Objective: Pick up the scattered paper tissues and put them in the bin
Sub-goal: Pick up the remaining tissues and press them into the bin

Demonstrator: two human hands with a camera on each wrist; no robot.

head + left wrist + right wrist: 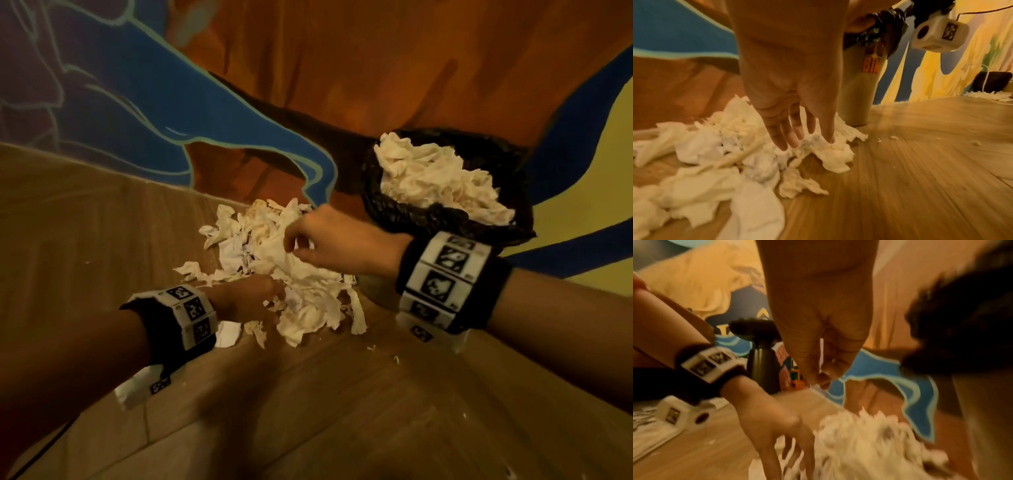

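Observation:
A pile of crumpled white tissues [294,274] lies on the wooden floor beside the bin [387,205], whose black liner is heaped with tissues [435,181]. My left hand [275,293] rests on the near side of the pile; in the left wrist view its straight, spread fingers [795,138] touch the tissues [719,146]. My right hand [294,245] hovers over the pile's far side with loosely curled fingers, and nothing shows in it. The blurred right wrist view shows that hand [821,379] above the tissues [859,443], with my left hand [789,443] beneath.
The beige bin body [859,91] stands just behind the pile against a painted wall [342,68]. Small paper scraps [397,358] dot the floor to the right. A black stand [760,353] and a white fringed mat [990,97] lie further off.

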